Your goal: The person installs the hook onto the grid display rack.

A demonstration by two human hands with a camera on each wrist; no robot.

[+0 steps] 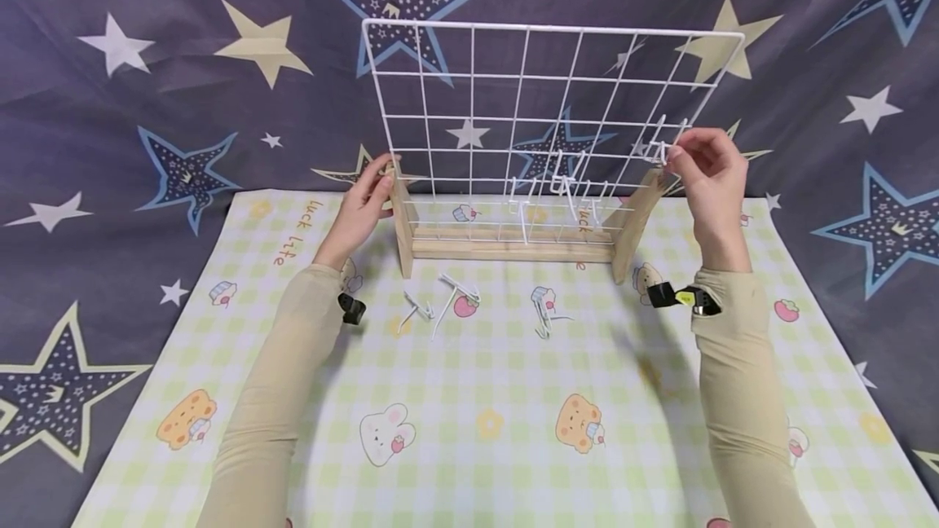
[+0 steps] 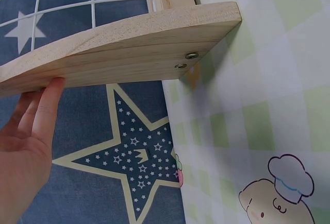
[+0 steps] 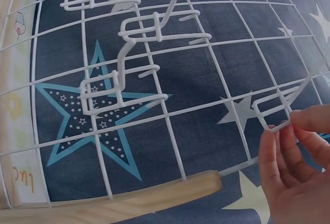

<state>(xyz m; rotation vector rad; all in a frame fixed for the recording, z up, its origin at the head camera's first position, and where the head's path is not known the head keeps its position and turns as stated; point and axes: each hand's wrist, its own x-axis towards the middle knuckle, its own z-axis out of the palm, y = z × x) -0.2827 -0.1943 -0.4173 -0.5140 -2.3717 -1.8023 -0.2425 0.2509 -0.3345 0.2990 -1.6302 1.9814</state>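
Note:
My right hand [image 1: 711, 169] pinches a white wire hook [image 3: 276, 108] between thumb and fingers, at the right side of a white wire grid [image 1: 472, 96]. The hook's frame overlaps the grid wires in the right wrist view, and its prong points outward. The grid stands upright between wooden side posts. Against the outer side of the left post [image 2: 124, 54], my left hand [image 1: 363, 198] rests with its fingers straight; its thumb is out of sight in the left wrist view. Other white hooks [image 3: 139, 28] hang on the grid's lower middle.
Several loose white hooks lie on the checked tablecloth before the rack, including one at left [image 1: 416, 308], another beside it [image 1: 455, 300] and one toward the right [image 1: 544, 318]. A wooden crossbar [image 1: 513, 249] joins the posts. Dark star-patterned cloth [image 1: 191, 104] hangs behind.

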